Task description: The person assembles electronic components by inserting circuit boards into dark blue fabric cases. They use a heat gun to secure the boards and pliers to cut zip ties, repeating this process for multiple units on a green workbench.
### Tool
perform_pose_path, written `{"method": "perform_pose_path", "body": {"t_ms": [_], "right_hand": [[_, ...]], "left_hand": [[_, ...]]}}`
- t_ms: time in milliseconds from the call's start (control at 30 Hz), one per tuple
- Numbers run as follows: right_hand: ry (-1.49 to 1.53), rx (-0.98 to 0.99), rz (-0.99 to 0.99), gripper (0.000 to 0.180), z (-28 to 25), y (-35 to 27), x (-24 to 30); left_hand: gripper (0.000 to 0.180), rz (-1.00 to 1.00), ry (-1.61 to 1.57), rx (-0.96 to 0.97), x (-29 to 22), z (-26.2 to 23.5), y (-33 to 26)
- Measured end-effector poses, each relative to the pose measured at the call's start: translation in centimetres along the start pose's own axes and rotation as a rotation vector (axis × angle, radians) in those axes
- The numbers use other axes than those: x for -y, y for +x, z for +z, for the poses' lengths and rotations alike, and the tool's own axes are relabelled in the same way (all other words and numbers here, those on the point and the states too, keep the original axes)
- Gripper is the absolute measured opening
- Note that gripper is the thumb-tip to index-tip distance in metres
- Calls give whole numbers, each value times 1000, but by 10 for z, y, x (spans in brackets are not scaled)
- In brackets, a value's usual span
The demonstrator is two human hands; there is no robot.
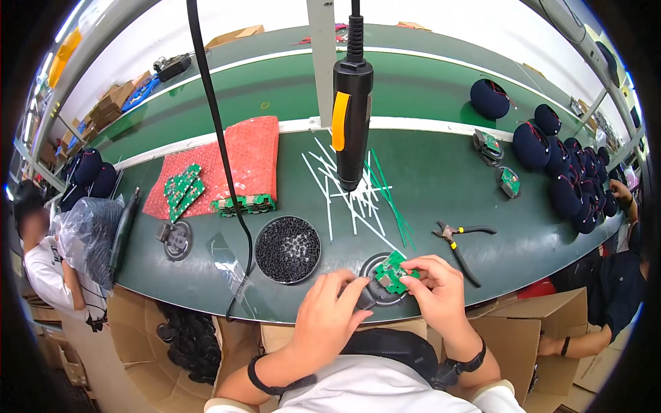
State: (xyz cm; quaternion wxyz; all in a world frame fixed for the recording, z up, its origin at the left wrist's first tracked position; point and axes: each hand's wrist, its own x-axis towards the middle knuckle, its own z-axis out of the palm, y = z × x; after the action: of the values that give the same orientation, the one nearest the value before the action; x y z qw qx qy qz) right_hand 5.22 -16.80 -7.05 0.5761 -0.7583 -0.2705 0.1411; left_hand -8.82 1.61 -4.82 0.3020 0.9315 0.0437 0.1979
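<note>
Step in hand: small green circuit board being seated onto a dark round housing at near edge of bench.
Left hand: fingers closed on housing's left side, bracing it against the belt.
Right hand: thumb + fingertips pinched on board's right edge; board sits tilted over housing, touching it.
Doing it well (judgement): keep housing pinned flat, lower board level, not corner-first; handle by edges only, off the components; check wires clear of the rim before pressing.
Driver: black electric screwdriver w/ orange switch hangs above bench centre, untouched.
Fasteners: round tray of small black screws, just left of the hands.
Nearby: pliers to the right; loose white + green cable ties under driver.
Stock: more green boards on red bubble wrap, far left.
Surface: dark green belt, cluttered; second belt behind.
Room: assembly line; dark domed shells heaped at right; cardboard boxes below; other workers at both sides.
</note>
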Motion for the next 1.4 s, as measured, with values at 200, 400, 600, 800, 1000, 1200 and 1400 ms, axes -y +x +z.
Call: {"method": "perform_pose_path", "body": {"t_ms": [200,400,600,800,1000,1200,1400], "right_hand": [[-125,-14,-80,22,2,1,7],[-89,-23,-105,22,7,2,4],[-386,63,-203,28,9,1,8],[-432,217,-402,47,0,-4,33],[-288,120,-367,35,16,-8,23],[-213,87,-348,33,23,-10,23],[-218,99,-329,35,18,-11,23]], "left_hand": [[69,-22,-91,-13,6,11,-6],[69,-29,-98,-26,5,13,-6],[60,2,-100,10,7,11,-3],[44,67,-132,-81,15,10,4],[33,-70,-382,-87,2,-6,14],[35,-91,-322,-123,1,0,2],[42,-51,-241,-160,-4,5,-4]]}}
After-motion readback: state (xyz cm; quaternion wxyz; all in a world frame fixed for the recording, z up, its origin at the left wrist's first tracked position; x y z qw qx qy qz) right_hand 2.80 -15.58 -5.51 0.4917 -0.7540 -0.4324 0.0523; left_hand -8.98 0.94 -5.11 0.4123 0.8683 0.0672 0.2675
